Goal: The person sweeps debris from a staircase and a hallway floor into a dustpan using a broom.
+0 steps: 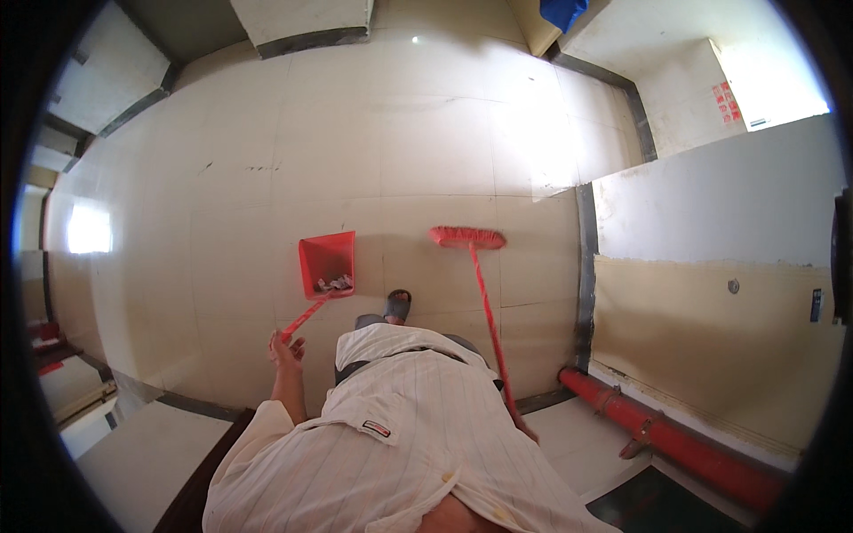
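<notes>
My left hand (288, 350) holds the striped handle of a red plastic dustpan (310, 266), which lies on the tiled floor ahead of my feet with crumpled scraps (335, 284) near its handle end. To the right, a red push broom (468, 237) has its bristle head at the floor. Its long red handle runs back along my right side. My right hand (526, 428) is mostly hidden beside my shirt, at the upper part of this handle; its fingers cannot be made out.
My sandalled foot (398, 304) stands between dustpan and broom. On the right are a wall with a dark skirting (586, 280) and a red pipe (666, 430). Wall corners stand at the far left and top, and a blue cloth-like thing (563, 12) hangs at the top.
</notes>
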Demonstrator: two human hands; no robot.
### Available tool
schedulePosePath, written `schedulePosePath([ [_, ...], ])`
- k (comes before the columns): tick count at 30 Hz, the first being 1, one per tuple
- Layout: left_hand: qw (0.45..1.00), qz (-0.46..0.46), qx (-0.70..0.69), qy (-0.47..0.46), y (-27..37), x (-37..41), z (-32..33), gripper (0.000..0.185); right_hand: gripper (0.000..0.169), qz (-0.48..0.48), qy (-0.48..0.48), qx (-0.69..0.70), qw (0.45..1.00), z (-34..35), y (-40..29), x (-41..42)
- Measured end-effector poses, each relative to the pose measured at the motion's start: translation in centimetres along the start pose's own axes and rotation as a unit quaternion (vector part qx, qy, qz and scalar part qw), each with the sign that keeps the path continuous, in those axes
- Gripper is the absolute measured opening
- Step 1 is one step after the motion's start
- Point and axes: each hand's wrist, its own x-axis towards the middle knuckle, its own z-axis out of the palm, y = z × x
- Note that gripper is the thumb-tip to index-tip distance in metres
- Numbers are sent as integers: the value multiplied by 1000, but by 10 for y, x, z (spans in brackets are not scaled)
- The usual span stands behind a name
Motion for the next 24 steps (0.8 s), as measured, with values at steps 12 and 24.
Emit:
schedulePosePath([
  [12, 994, 37, 96, -40, 41, -26, 66, 42, 35, -18, 62, 90, 994, 24, -74, 135],
  [24, 999, 17, 42, -27, 29, -14, 70, 40, 49, -54, 8, 72, 996, -99, -211, 241],
])
